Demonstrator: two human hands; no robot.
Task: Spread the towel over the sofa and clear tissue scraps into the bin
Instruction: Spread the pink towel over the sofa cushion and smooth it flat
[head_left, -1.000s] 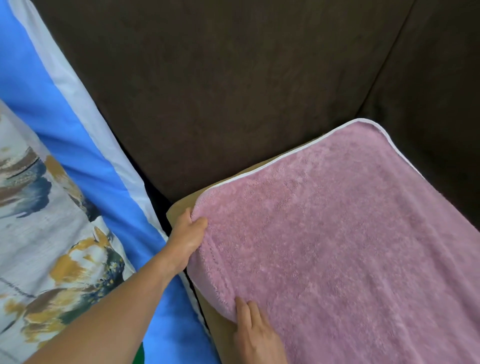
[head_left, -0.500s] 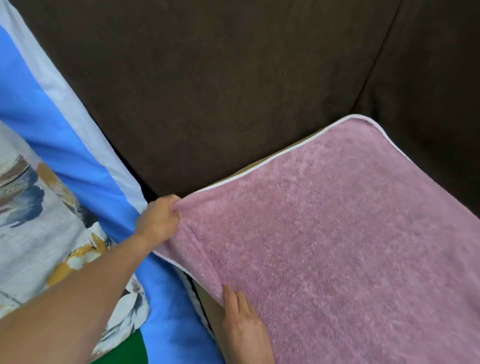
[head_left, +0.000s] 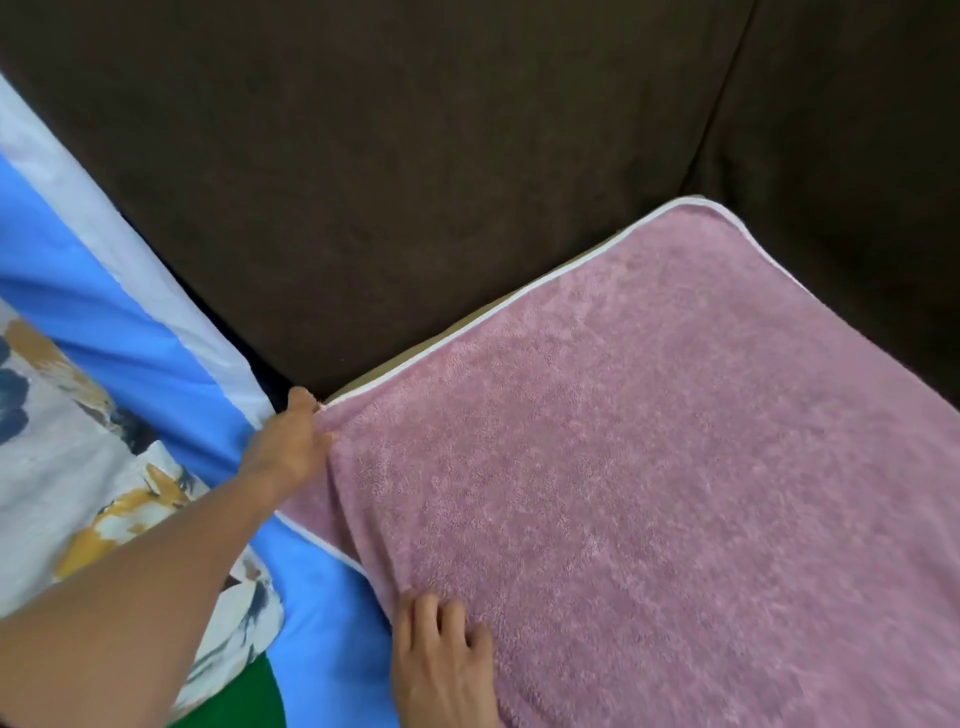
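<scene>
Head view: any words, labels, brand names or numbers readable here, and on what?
None. The pink towel shows only plain pile and a white piped edge, with no tag in sight. The dark brown sofa back is bare. The blue cushion carries a painted pattern, not lettering.

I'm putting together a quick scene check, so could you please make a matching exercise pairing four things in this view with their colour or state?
Things:
1. towel
2. sofa backrest
3. left hand
4. right hand

Descriptions:
A. dark brown
B. pink with a white edge
C. lying flat on the towel's near edge
D. pinching the towel's corner, beside the blue quilt

Pairs: 1-B, 2-A, 3-D, 4-C
</scene>
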